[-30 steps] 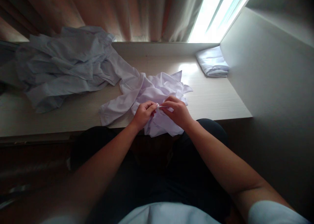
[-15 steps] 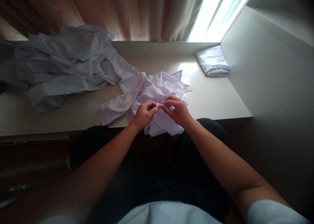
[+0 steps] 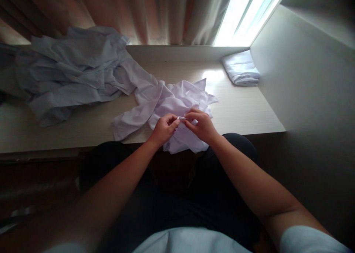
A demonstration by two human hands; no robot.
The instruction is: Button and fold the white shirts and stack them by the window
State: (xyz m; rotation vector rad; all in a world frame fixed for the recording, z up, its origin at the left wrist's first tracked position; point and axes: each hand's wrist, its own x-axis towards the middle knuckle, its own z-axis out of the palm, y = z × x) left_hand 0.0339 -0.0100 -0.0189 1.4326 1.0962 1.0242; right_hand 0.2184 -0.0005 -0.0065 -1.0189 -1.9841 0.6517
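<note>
A crumpled white shirt (image 3: 177, 97) lies on the pale wooden desk (image 3: 244, 108), part of it hanging over the front edge. My left hand (image 3: 163, 129) and my right hand (image 3: 201, 125) meet over the shirt, both closed in a pinch on a small fold of its white cloth between them. A sleeve of the shirt trails out to the left of my left hand.
A heap of pale blue-grey garments (image 3: 66, 71) covers the desk's back left. A folded white garment (image 3: 242, 68) sits in the back right corner by the grey side wall (image 3: 305, 79). Curtains (image 3: 138, 12) and a bright window (image 3: 244, 12) stand behind.
Both hands stay pinched on the same bit of cloth; my fingers have shifted only slightly. The view has drifted a little.
</note>
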